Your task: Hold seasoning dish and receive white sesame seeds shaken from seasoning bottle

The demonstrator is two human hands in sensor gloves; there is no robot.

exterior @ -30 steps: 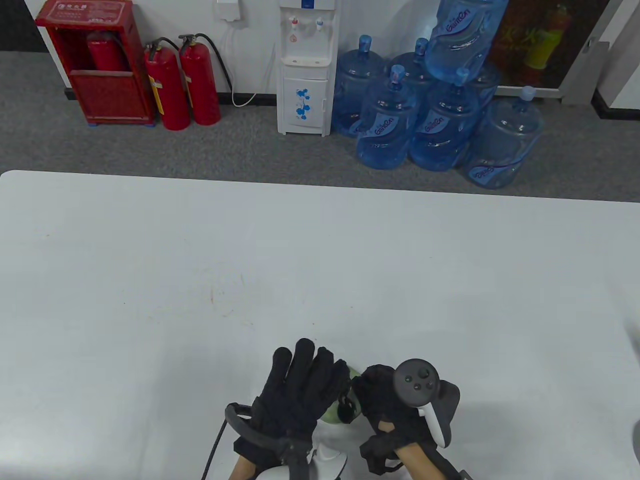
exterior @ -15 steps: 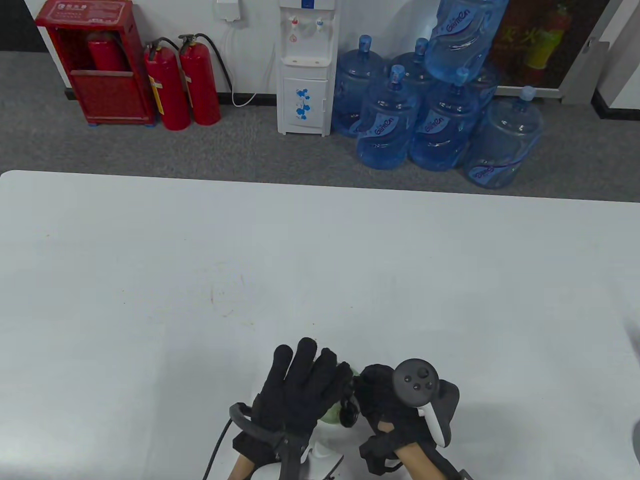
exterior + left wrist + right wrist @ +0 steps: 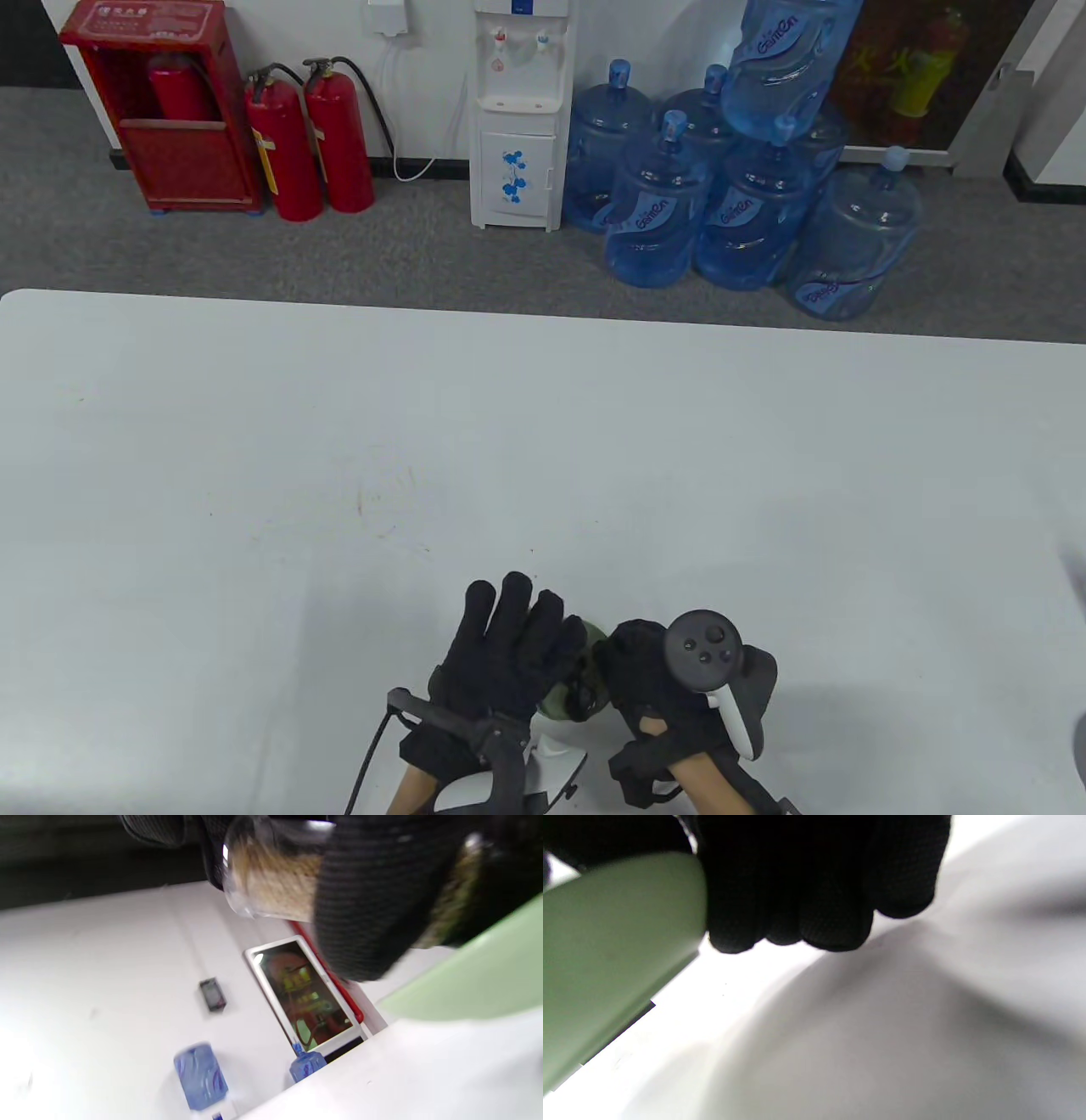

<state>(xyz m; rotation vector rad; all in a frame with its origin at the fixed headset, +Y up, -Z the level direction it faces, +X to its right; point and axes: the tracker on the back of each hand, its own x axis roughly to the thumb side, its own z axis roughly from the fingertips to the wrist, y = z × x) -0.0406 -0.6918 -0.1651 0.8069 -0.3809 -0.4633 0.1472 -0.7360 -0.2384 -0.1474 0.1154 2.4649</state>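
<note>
A pale green seasoning dish [image 3: 593,633] is near the table's front edge, mostly hidden under my left hand [image 3: 509,645]. The left hand holds it with the fingers stretched across its top. The right wrist view shows the dish's underside [image 3: 606,942] raised off the table. My right hand [image 3: 645,679] is curled in a fist right beside the dish. It grips a clear seasoning bottle of white sesame seeds [image 3: 271,882], tilted toward the dish [image 3: 479,980]. Its dark cap end [image 3: 584,694] shows between the hands. No falling seeds are visible.
The white table [image 3: 509,441] stretches wide around the hands. A grey object [image 3: 1079,747] pokes in at the right edge. Beyond the far edge, on the floor, are water jugs [image 3: 747,212], a dispenser [image 3: 517,119] and fire extinguishers [image 3: 310,140].
My left hand and the dish have shifted slightly toward the front edge and tilted. My right hand has edged a little to the left, closer to the dish.
</note>
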